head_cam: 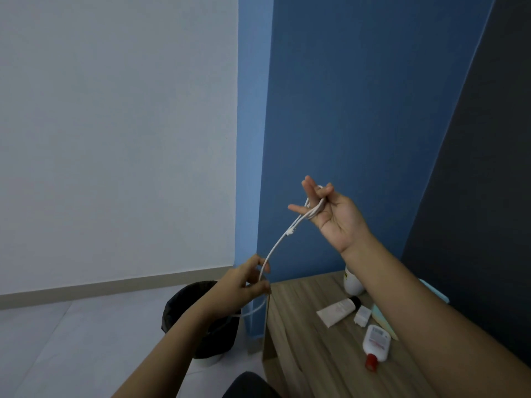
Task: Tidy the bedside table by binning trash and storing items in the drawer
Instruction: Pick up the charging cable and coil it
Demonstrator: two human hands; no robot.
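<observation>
In the middle of the frame, a little right of centre, the right hand (336, 216) is raised palm toward the camera. Several turns of a white cable (277, 244) are looped round its half-straightened fingers, and the thumb is bent in against the coil to hold it. From there the cable runs down and left in a shallow arc to the left hand (244, 282), lower centre, which pinches it between thumb and curled fingers. The loose end trails on below that hand in front of a black-lined bin (184, 308) standing on the pale floor. At lower right is the wooden bedside table (304, 340). On it lie a white tube (337, 310) with a dark cap, a small white box (362, 314) just beside it, and a white bottle with a red cap (376, 343) on its side nearer the bottom edge. An upright white bottle (352, 282) stands behind the right forearm, which also partly hides a pale teal object (382, 320).
</observation>
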